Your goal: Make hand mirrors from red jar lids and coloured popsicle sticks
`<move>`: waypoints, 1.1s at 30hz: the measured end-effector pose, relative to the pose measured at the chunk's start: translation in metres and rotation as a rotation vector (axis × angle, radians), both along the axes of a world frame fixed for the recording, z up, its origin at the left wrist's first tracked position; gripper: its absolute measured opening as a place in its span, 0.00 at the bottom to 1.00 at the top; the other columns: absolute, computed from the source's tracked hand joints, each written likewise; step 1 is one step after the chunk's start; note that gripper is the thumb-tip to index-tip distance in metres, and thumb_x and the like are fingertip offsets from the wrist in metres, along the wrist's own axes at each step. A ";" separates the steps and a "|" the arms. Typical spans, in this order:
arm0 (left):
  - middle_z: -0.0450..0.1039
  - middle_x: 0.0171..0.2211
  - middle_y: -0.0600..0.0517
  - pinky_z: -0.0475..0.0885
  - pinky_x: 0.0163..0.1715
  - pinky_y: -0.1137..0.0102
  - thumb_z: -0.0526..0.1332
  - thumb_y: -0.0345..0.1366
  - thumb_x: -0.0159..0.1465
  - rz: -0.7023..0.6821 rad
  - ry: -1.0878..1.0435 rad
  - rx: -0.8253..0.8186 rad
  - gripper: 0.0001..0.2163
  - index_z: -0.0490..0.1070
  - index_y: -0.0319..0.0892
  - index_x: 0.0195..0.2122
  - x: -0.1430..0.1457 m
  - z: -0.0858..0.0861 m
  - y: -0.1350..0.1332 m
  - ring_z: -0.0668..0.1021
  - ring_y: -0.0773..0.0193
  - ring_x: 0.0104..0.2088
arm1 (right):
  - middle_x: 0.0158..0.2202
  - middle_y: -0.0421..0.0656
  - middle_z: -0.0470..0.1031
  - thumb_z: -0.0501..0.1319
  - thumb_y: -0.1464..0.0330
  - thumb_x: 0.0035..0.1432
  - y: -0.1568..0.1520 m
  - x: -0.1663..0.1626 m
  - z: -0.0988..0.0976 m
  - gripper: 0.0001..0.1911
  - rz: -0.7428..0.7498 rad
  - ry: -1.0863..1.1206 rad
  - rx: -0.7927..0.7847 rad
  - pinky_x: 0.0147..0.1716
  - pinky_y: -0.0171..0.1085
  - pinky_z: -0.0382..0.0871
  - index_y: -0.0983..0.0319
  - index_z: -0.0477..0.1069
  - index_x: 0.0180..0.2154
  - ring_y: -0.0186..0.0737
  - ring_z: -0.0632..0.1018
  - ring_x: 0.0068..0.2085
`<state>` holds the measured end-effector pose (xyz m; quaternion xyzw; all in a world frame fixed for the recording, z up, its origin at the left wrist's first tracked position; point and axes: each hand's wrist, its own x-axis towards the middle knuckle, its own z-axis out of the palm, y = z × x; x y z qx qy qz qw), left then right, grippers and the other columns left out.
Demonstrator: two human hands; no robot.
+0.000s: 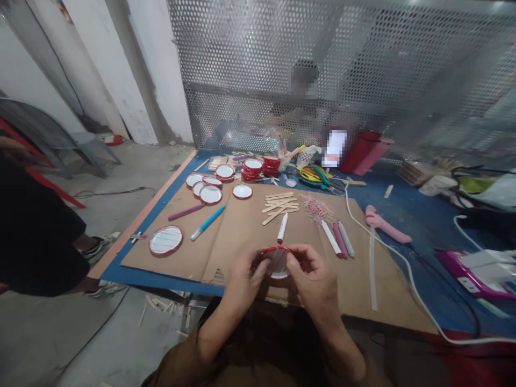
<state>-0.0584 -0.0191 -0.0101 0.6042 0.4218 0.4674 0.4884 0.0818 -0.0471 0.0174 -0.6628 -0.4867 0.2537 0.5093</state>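
Between my two hands I hold a round red-rimmed disc, tilted, its pale face partly covered by my thumbs. My left hand grips its left edge with thumb and fingers. On the opposite edge, my right hand pinches it the same way. Just beyond the disc lies a white marker with a dark red end. Flat wooden craft sticks are piled behind that marker. To the left rests another red-rimmed disc with dark lines on its face and a stick at its side.
Cardboard covers the blue table. Stacked discs, a blue pen, small colourful bands, more markers, a pink glue gun and a white cable lie about. A person stands left.
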 end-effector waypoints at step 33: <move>0.76 0.38 0.48 0.75 0.42 0.67 0.59 0.31 0.63 0.058 0.040 0.231 0.08 0.71 0.42 0.43 -0.003 -0.015 -0.001 0.79 0.62 0.40 | 0.26 0.39 0.76 0.57 0.69 0.61 -0.008 0.012 0.013 0.07 0.193 -0.450 0.259 0.26 0.29 0.71 0.60 0.73 0.33 0.33 0.76 0.26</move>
